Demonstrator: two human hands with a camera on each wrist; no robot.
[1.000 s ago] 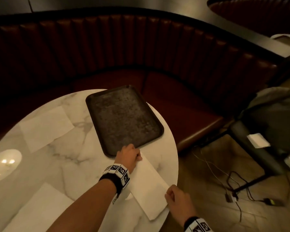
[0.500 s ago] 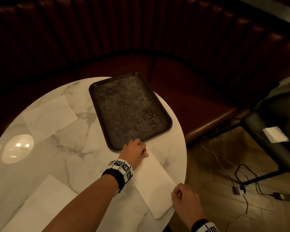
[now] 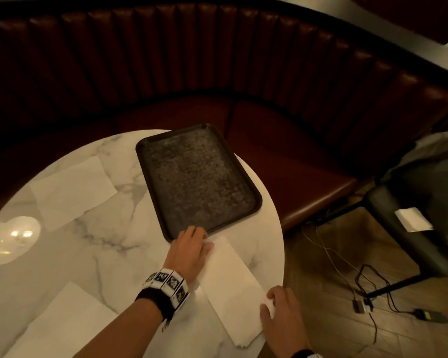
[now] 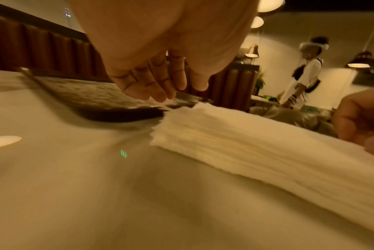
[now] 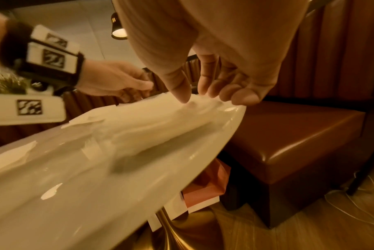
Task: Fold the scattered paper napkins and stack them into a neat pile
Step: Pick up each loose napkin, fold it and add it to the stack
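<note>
On marble tbl (image 3: pixel 101 254), oblong napkin (image 3: pixel 230 285) (paper), R hand (image 3: pixel 282 321) pinching

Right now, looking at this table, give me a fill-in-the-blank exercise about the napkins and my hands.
The left hand touches the end of the folded napkin nearest the dark ____.
The right hand holds its other end, by the ____ of the table.
Apart from it, ____ unfolded napkins lie on the marble.
Missing words: tray; edge; two.

green "exit" sign reflection (image 4: pixel 123 154) on the table (image 4: pixel 74 194)
</note>
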